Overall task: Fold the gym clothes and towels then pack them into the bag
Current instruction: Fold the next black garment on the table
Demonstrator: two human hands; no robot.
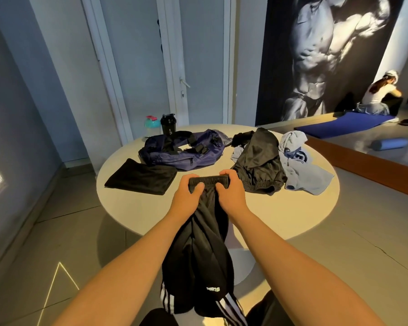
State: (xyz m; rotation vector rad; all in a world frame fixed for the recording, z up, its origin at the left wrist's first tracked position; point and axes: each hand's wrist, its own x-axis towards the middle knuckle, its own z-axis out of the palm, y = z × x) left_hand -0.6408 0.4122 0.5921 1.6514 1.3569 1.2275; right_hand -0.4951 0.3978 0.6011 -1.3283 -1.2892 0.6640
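Observation:
Black shorts with white side stripes [198,255] hang off the near edge of the round table [280,215]. My left hand [190,191] and my right hand [229,187] grip the waistband from both ends, thumbs on top, holding it above the tabletop. A dark blue gym bag [184,151] lies at the back of the table. A folded black garment [140,177] lies flat to its front left. To the right are a crumpled black garment [257,161] and a light blue towel [302,168].
A black shaker bottle [168,124] and a teal bottle [151,125] stand at the table's far edge behind the bag. Beyond are a door, a wall poster, a blue mat [344,125], a foam roller [390,144] and a seated person [379,95] at right.

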